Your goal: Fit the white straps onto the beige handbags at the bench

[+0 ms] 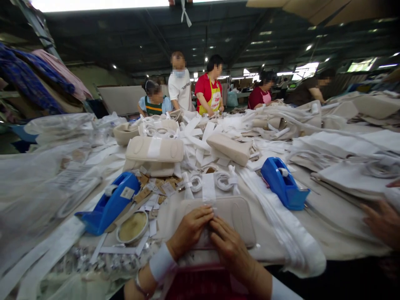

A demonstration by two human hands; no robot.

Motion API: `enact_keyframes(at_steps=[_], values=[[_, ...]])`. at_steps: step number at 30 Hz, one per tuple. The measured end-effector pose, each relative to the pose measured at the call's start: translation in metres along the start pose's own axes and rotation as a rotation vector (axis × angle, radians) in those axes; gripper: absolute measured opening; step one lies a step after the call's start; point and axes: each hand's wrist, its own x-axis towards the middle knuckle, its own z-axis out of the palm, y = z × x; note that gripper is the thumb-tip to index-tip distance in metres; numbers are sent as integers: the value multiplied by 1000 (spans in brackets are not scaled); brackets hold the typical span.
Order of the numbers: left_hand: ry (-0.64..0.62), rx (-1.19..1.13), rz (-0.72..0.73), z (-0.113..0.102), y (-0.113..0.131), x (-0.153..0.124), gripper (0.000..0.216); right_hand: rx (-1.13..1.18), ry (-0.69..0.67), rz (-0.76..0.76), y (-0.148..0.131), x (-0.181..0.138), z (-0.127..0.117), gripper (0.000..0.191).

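Observation:
A flat beige bag (pixel 240 214) lies in front of me, with a white strip (pixel 208 187) running down its middle. At its far side are two white-wrapped coils (pixel 196 182), one on each side of the strip. My left hand (pixel 190 229) bends over the bag, its fingers pressed together on the strip's near end. Touching it at the fingertips, my right hand (pixel 229 241) has its fingers closed at the same spot. The fingers and palms hide what lies directly under them.
Blue tape dispensers stand at left (pixel 114 202) and right (pixel 284 183). Near the left one are a round tin (pixel 133 227) and scattered tags (pixel 159 187). More beige bags (pixel 154 150) and white strips lie beyond. Another person's hand (pixel 383 221) is at far right; several people work opposite.

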Motion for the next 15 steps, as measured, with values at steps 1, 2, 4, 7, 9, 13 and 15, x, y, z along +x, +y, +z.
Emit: enact_keyframes(at_steps=[1,2,4,7,9,13,15], values=[[-11,-1,6,0,1,0,44,15,-36,12,0,-3,-4,28],[-25,0,8,-1,1,0,43,23,-68,23,1,-7,-8,28],[-48,7,0,-1,3,-1,42,6,-88,45,4,-22,-19,34],[-68,24,-10,-1,5,-2,40,-93,-21,78,8,-61,-36,49],[-74,35,-13,-2,6,-3,40,-204,8,76,11,-88,-44,54],[-73,41,-23,-2,9,-5,40,-456,-15,-150,20,-121,-40,47],[-66,45,-24,-3,10,-5,40,-549,32,-273,24,-123,-29,39]])
